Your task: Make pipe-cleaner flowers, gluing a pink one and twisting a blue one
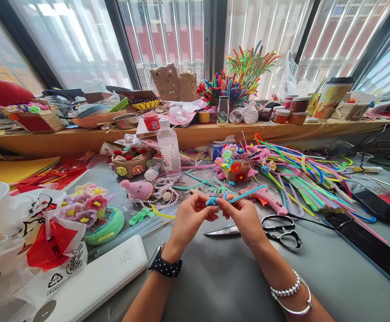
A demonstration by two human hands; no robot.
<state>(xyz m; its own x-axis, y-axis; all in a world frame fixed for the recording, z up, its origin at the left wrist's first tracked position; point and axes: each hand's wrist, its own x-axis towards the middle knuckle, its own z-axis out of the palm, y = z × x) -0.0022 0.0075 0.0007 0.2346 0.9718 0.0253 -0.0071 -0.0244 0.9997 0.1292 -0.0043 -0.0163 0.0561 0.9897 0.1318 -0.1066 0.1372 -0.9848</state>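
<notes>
A blue pipe cleaner (248, 192) is pinched between my two hands, above the grey table. At its left end, a small coiled blue bundle sits in the fingertips of my left hand (192, 217). My right hand (243, 219) grips the stem beside that bundle, and the straight free end points up and to the right. Scissors (284, 223) with black-and-silver handles lie under my right wrist, their blade partly hidden. Just behind my right hand rests a pink hot glue gun (270, 203). The fingertips cover part of the bundle's shape.
Colourful pipe cleaners (309, 188) heap at the right, near a dark phone (369, 250). A white power bank (114, 273), a plastic bag (43, 241) and a pipe-cleaner flower pot (107, 226) stand left. A clear bottle (169, 150) stands behind. Jars and crafts crowd the ledge (195, 130).
</notes>
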